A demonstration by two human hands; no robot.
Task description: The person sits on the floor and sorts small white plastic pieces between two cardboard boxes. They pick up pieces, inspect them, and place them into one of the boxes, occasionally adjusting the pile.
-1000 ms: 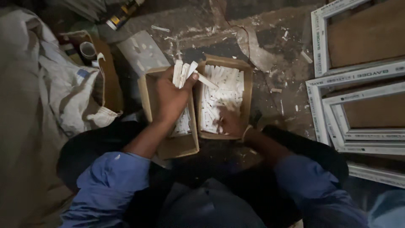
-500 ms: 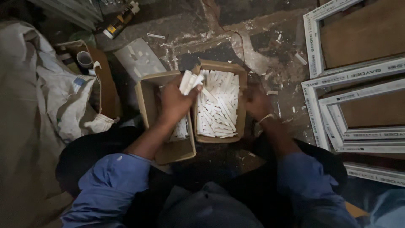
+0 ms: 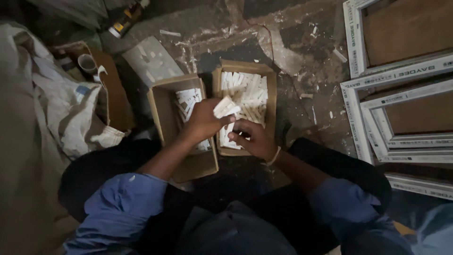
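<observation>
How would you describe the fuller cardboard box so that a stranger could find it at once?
Start at the white frames stacked on the floor, then look towards the hands. Two open boxes sit side by side there. It is the right box, packed with white sticks, whereas the left box is larger and emptier.

Left hand (image 3: 204, 120): fingers curled shut around a small bundle. Right hand (image 3: 252, 139): just beside it, fingers bent inward.

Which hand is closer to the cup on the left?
Left. The left hand holds a bunch of white pieces over the gap between the two boxes, on the cup's side. The right hand sits farther away, over the right box.
</observation>
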